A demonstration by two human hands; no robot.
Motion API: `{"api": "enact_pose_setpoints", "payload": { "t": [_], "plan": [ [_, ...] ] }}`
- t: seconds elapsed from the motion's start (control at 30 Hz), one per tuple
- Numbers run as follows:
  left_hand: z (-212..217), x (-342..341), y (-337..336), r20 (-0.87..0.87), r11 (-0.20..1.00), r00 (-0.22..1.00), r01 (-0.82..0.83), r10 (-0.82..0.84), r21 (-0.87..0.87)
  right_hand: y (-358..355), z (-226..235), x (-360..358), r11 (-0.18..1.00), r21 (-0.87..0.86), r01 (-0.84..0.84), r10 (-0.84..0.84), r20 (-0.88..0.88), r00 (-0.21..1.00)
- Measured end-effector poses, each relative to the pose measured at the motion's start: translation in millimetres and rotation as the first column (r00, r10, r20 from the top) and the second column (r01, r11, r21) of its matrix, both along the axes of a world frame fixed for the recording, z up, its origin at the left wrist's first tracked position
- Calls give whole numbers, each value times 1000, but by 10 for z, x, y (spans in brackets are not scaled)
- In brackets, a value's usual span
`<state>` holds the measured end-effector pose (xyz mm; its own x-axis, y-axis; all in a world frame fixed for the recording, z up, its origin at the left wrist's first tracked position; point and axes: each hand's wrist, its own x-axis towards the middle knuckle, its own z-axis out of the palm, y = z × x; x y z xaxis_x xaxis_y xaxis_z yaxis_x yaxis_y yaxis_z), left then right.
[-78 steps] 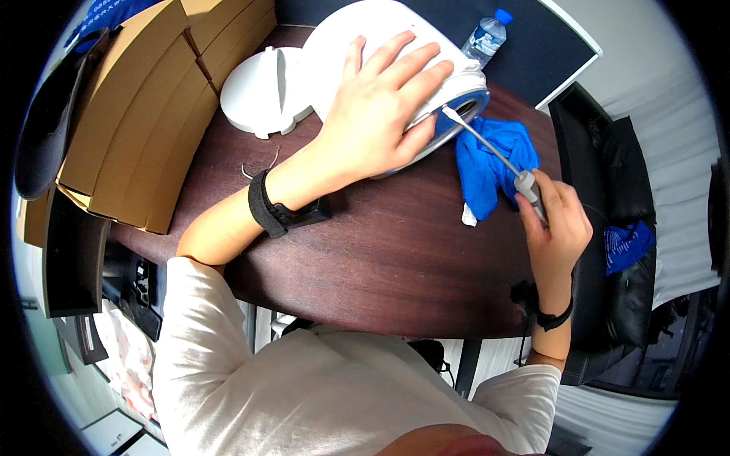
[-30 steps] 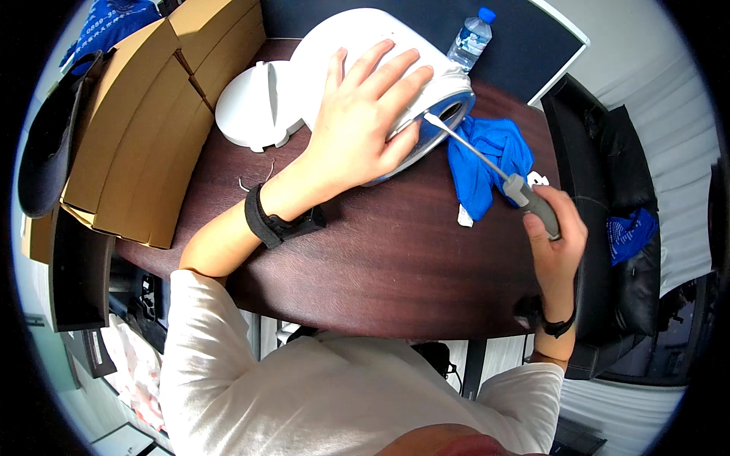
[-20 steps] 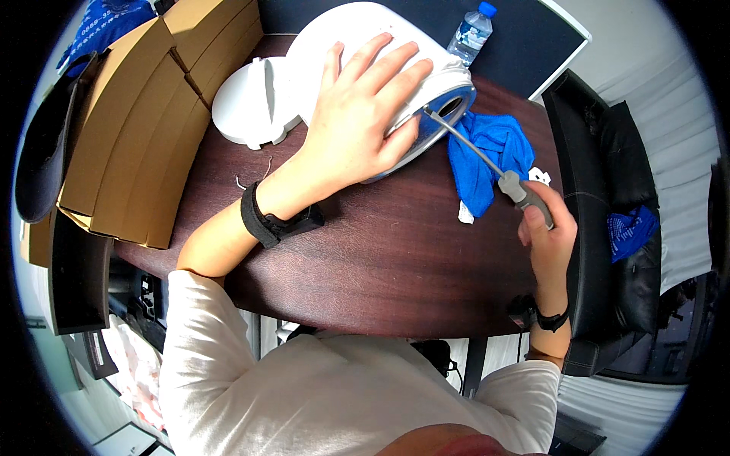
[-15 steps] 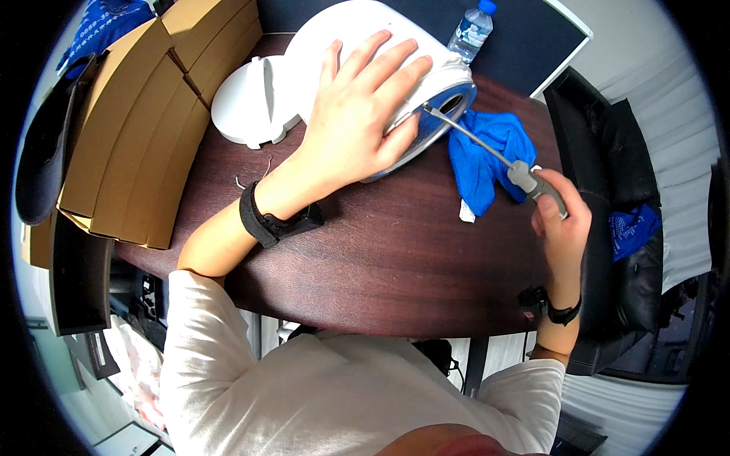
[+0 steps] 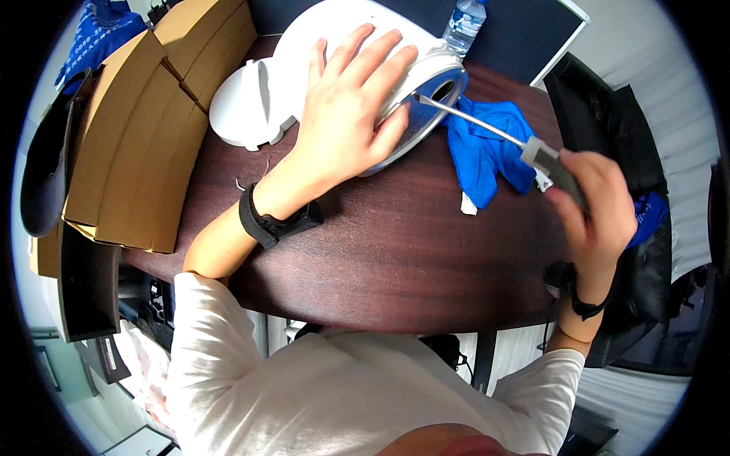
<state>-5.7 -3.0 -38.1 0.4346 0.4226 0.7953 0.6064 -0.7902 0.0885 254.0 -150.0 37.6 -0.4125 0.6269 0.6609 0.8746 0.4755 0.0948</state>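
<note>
A smooth white rounded appliance lies tipped over at the far middle of the table, its shiny bluish underside facing right. My left hand rests on its white shell with fingers spread, the thumb near the rim. In my right hand is the grey handle of a long-shafted screwdriver. Its tip reaches the rim of the underside close to my left thumb; whether it sits in a seam or a screw cannot be made out. A white round part with a raised ridge is beside the appliance.
On the left stand brown cardboard boxes. A crumpled blue cloth lies right of the appliance, with a water bottle behind. The dark wooden table has a curved near edge. A black sofa stands at the right.
My right hand has moved right and slightly down with the screwdriver handle, while its tip stays at the rim. My left hand keeps its place on the appliance. The whole view has shifted slightly.
</note>
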Motion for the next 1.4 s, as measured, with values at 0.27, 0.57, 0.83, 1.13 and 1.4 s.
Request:
{"api": "enact_pose_setpoints", "payload": {
  "t": [0.27,0.57,0.83,1.13,1.4],
  "plan": [
    [-13,-6,-24,19,999,999,28,-28,20,6,-414,128,992,-91,-85,47,-361,931],
    [7,1,-11,-8,1000,1000,26,-26,5,-42,-1009,114,778,-370,-508,-230,-920,318],
    [-20,-9,11,-10,1000,1000,19,-19,13,2,-1065,91,787,-373,-491,-244,-920,307],
    [-17,-9,34,-22,1000,1000,18,-18,15,71,-1044,84,762,-408,-503,-303,-911,280],
    [25,-19,-4,-27,1000,999,27,-27,-9,141,-958,250,805,-513,-298,-263,-759,596]
  ]
}}
